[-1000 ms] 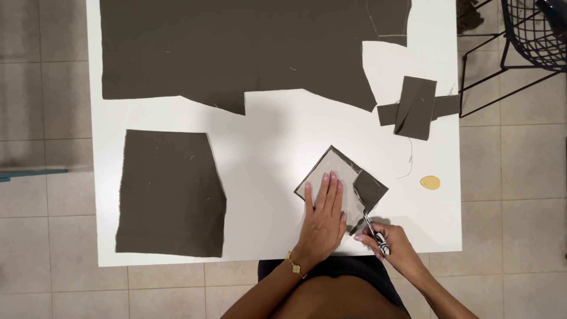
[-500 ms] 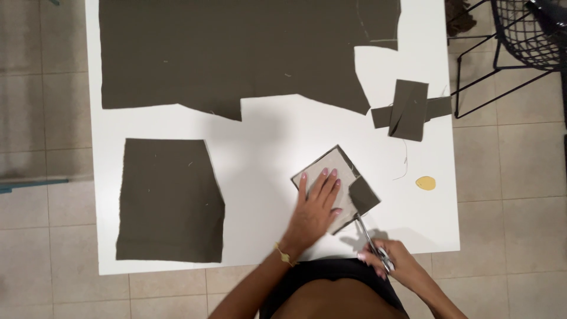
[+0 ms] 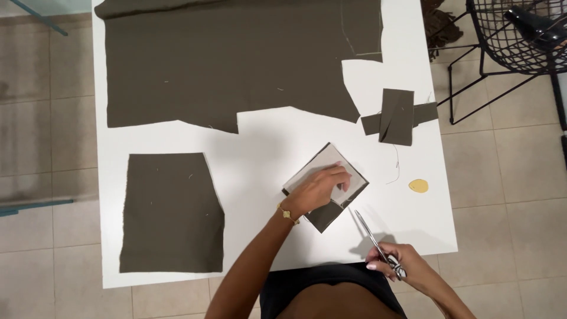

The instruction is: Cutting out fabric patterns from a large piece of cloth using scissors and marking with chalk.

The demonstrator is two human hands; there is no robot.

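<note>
White surface (image 3: 260,142), viewed from above.

Item in hand: small square fabric piece (image 3: 328,215), dark olive, lying cornerwise near the front edge, right of centre. A pale grey square pattern piece (image 3: 322,165) lies on top and covers most of it; olive shows along the lower right side and at the bottom corner.

Left hand (image 3: 316,189): flat, fingers spread, pressing down on the pattern piece. Gold bracelet (image 3: 287,214) at the wrist.

Right hand (image 3: 396,263): at the front edge near the right corner, grip closed round the handles of silver scissors (image 3: 372,236); blades together, tips pointing at the fabric piece's lower right side, just short of it.

Also on the surface: large olive fabric length (image 3: 224,59) across the back edge, its lower border cut unevenly; olive panel (image 3: 171,212) toward the front left corner; crossed olive strips (image 3: 398,115) by the right edge; yellow oval chalk (image 3: 418,185) near the right edge.

Beyond the right edge: black wire chair (image 3: 508,41) on the tiled floor (image 3: 508,195).
</note>
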